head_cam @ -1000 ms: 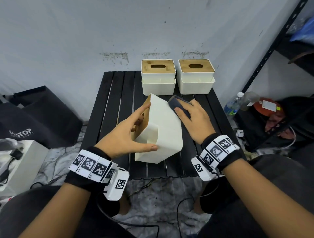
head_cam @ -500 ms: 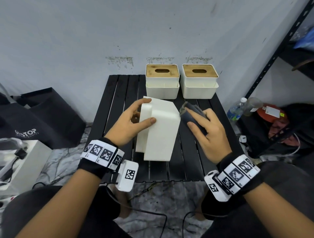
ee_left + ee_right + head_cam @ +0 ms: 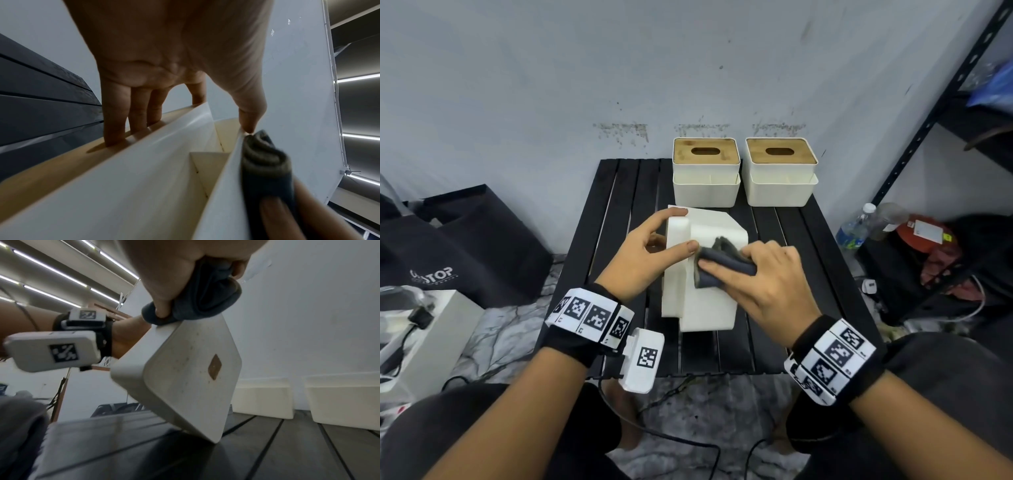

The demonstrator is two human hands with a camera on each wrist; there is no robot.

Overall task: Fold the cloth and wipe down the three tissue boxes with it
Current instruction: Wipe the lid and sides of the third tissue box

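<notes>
Black slatted table against a grey wall; left slats bare, near edge strip in front of the box also bare. Two upright tissue boxes at the far edge, side by side, close but apart: left one, right one, both with wooden slotted lids. Third tissue box is mid-table, tipped on its side and tilted, resting on one lower edge in the right wrist view, base facing the camera, lid side turned left. Small gap between it and the two back boxes.

Left hand grips the tipped box: fingers lie on the wooden lid face, thumb hooked over the upper white edge. Right hand holds a folded dark grey cloth, fingers curled round it, pressing it on the box's upward side, just beside the left thumb. Cloth bunched at the box's top edge.

Right of table: black metal shelf frame, water bottle on the floor, close to the table edge. Left: black bag, well apart.
</notes>
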